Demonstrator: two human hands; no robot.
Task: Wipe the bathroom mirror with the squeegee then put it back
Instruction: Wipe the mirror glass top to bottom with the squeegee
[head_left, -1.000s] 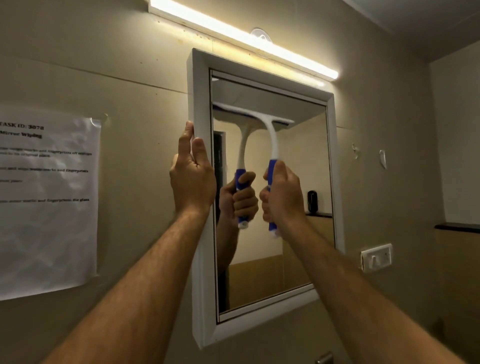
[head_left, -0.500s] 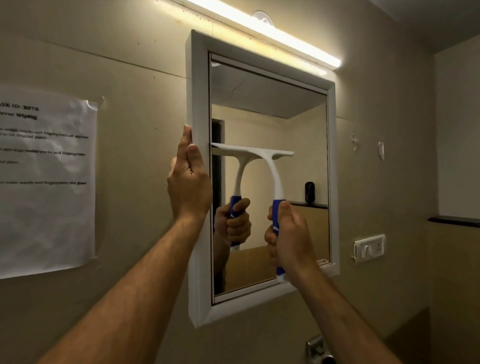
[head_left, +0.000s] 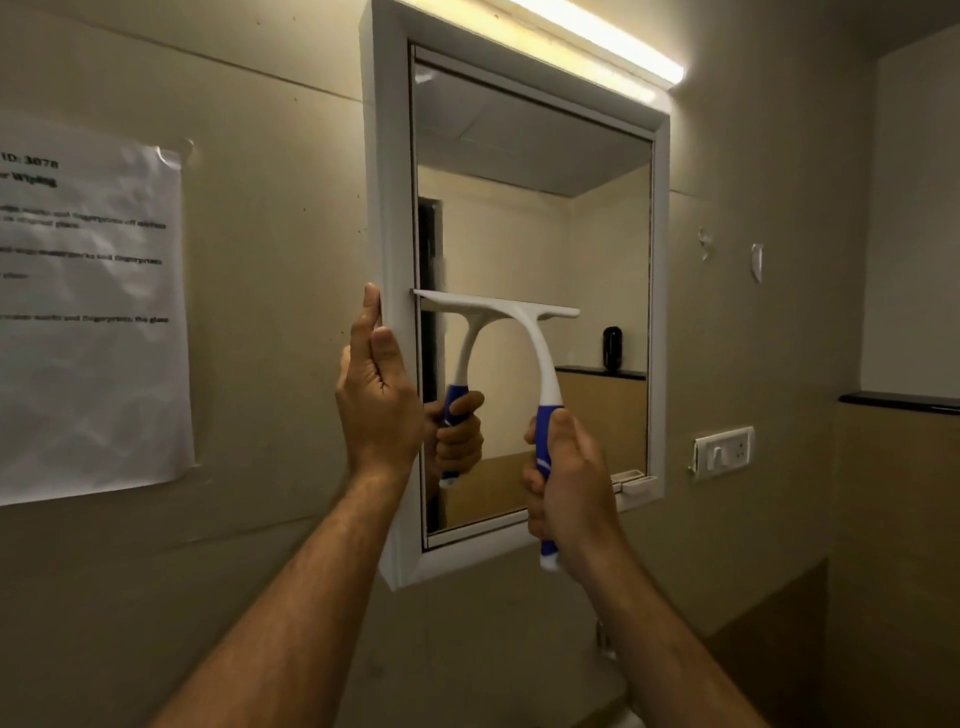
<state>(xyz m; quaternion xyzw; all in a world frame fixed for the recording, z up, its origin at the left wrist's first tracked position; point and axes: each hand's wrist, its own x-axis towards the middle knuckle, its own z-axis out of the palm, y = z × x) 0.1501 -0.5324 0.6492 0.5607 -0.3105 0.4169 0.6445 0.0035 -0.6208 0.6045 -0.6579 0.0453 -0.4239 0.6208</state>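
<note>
Printed paper sheet (head_left: 91, 317) taped to the beige wall (head_left: 270, 156), left side, text blurred. Lit tube light (head_left: 597, 39) mounted high on the wall. Right side: white switch plate with socket (head_left: 723, 451), two small white wall hooks (head_left: 757, 262), dark ledge (head_left: 898, 402) in the corner. Darker brown panel (head_left: 769, 639) low on the wall. Metal fixture (head_left: 602, 636) below, partly hidden.

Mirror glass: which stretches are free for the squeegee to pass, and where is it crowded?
Free: the glass right of the squeegee blade up to the mirror frame's right side. Crowded: the left edge, where the left hand steadies the frame, and the lower middle, around the right hand.
</note>
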